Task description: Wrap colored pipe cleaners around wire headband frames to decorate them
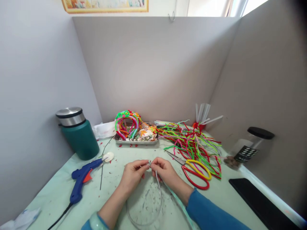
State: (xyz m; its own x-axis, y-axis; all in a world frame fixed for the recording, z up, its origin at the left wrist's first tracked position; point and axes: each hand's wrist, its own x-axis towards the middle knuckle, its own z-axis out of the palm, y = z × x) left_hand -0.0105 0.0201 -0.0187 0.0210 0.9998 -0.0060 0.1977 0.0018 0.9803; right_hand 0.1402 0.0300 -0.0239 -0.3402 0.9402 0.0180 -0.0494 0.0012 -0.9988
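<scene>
My left hand (134, 174) and my right hand (165, 171) meet over the middle of the table, thumbs and forefingers pinched. Between the fingertips is a small silvery-green bit (149, 163), too small to make out fully. From there a thin grey hoop (160, 198) curves down toward me below both hands. A pale green ribbon (178, 202) runs from under my right hand along the right forearm to the bottom edge. Just right of that hand lie scissors (185, 163) with red and yellow handles, blades parted a little.
At left are a blue glue gun (81, 182), a white disc (109, 157) and a green flask (80, 137). A metal tray (136, 142) holds coloured fuzzy rings. Pipe cleaners (192, 137) pile behind the scissors. A jar (247, 150) and black slab (259, 199) stand right.
</scene>
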